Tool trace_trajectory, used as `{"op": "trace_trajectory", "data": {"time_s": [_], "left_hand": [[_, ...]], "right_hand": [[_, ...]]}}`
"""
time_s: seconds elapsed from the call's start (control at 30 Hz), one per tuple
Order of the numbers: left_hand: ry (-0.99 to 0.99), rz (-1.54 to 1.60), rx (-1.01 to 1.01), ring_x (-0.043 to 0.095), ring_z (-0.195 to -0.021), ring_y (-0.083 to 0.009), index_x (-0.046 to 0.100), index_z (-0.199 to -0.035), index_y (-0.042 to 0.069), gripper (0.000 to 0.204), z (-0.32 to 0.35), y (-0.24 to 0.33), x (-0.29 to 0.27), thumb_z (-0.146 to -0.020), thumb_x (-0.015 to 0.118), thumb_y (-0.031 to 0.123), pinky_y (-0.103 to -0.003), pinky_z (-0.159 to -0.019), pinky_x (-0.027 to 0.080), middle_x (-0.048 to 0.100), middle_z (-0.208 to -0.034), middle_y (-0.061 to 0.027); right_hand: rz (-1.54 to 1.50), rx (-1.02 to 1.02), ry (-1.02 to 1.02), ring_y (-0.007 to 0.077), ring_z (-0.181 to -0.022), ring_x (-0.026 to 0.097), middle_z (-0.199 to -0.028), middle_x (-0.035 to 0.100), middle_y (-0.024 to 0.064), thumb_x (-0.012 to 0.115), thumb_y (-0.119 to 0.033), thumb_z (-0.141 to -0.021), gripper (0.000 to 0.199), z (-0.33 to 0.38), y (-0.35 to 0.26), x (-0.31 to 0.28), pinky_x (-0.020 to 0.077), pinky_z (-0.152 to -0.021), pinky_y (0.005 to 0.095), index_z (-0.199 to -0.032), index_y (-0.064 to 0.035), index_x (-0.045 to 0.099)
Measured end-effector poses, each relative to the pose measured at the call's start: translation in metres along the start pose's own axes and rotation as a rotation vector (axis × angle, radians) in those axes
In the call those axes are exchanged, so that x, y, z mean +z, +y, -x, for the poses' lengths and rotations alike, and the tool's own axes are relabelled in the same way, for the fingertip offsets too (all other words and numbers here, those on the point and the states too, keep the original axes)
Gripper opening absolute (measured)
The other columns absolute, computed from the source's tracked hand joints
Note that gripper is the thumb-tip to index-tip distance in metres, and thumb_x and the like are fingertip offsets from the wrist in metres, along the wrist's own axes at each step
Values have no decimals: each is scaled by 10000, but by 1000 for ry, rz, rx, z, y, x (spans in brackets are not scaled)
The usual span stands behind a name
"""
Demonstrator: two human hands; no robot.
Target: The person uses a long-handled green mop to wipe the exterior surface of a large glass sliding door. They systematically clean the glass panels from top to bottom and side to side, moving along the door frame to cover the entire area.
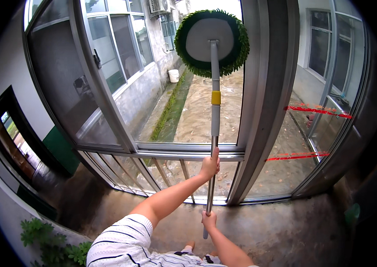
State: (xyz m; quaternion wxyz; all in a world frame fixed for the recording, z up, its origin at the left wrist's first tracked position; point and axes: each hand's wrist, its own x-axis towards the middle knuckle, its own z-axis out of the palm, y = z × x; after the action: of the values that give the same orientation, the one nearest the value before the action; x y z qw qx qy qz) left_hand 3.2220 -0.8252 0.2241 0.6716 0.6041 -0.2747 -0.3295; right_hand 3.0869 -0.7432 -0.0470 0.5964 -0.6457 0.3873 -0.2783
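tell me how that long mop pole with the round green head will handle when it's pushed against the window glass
The pole looks like thin metal tube, so probably stiff yet light. Held by the left hand and right hand only near its bottom, it is likely top-heavy. The fluffy green head should squash softly against the glass.

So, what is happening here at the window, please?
A person holds a long-handled window mop with both bare hands and presses its round green-fringed head against the upper glass of a sliding window. The left hand has its grip higher on the metal pole, and the right hand grips near the bottom end. The pole stands almost upright. Outside, a white bucket sits by a wall, and a green plant shows at the lower left.
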Motion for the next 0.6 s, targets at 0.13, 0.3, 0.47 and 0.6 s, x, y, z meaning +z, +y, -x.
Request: {"op": "trace_trajectory", "data": {"time_s": [0.13, 0.3, 0.47, 0.6], "left_hand": [[-38, -47, 87, 424, -377, -138, 399, -533, 100, 681, -18, 58, -12, -831, 412, 712, -272, -368, 333, 396, -452, -28], [-66, -39, 278, 423, -361, -118, 486, -597, 91, 700, -43, 218, 1, -761, 449, 771, -247, -355, 317, 386, -434, 3], [0, -54, 482, 529, -572, -148, 412, -1085, 0, 833, -27, 358, 9, -759, 462, 765, -271, -504, 444, 526, -851, -132], [21, -227, 642, 532, -942, -245, 231, -1345, 56, 936, 18, 382, -22, -773, 419, 772, -391, -867, 439, 370, -1219, -164]], "right_hand": [[-86, -15, -57, 135, -421, 541, -493, 528, 46, 611, -175, -828, 267, -3, -92, 3, 425, -410, 277, -639, -25, 498], [-290, -236, -225, 97, -444, 491, -507, 467, 12, 591, -416, -882, 397, -23, -239, -11, 403, -425, 257, -792, -47, 478], [-393, -365, -419, 109, -427, 491, -543, 468, 27, 456, -472, -939, 428, -18, -381, -30, 390, -394, 247, -850, -61, 375], [-413, -428, -505, 136, -431, 489, -543, 441, 34, 429, -565, -912, 494, -5, -474, -41, 409, -408, 257, -854, -80, 354]]}}
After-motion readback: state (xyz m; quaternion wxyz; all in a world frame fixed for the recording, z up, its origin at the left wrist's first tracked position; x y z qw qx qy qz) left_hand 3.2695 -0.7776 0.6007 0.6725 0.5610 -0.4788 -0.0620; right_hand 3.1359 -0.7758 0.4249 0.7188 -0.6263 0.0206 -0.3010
